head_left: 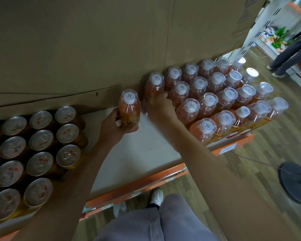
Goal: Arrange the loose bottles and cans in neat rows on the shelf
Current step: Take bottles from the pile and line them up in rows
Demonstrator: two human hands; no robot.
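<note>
Cans (42,140) at left liable to be clipped by a wide swing; loose bottle (129,110) gripped low in left hand (112,126), just above the shelf (142,150), apt to topple if set down crooked; right hand (158,105) curled round end bottle (154,86) of the rows, seemingly steadying it.

The shelf (146,153) is a white board with an orange front edge (137,186) bearing a small label (227,148). Cans (41,140) stand in close rows on its left and bottles (215,100) in rows on its right, back against cardboard (76,49). Between them stands a lone bottle (129,110), gripped by the left hand (111,126); whether its base touches is unclear.
</note>
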